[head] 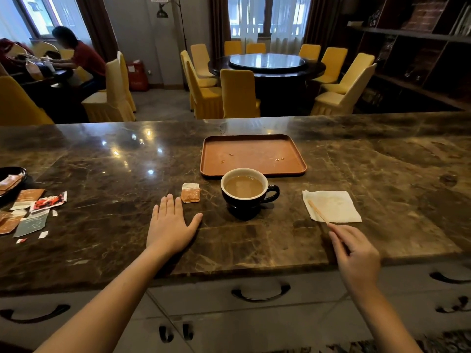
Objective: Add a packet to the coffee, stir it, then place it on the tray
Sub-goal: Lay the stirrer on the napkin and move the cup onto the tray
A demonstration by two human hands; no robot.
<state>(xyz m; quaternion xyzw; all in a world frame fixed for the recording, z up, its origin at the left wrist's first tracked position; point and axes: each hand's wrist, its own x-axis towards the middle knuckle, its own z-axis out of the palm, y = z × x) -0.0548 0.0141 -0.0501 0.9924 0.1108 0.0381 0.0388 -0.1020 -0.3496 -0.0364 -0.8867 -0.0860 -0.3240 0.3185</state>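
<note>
A black cup (248, 202) with a white inside holds milky coffee and stands on the marble counter, handle to the right. Just behind it lies a brown tray (253, 145) with a few small drips. A small orange packet (190, 192), its top torn, lies left of the cup. My left hand (170, 225) rests flat on the counter, fingers apart, just below the packet. My right hand (356, 253) pinches the near end of a thin wooden stirrer (317, 211), whose far end lies on a white napkin (334, 206) right of the cup.
Several torn packets and scraps (33, 212) litter the counter's far left, beside a black dish (11, 179). Drawers with dark handles (260, 294) sit under the counter's front edge. Beyond the counter are yellow chairs, a round table and a seated person.
</note>
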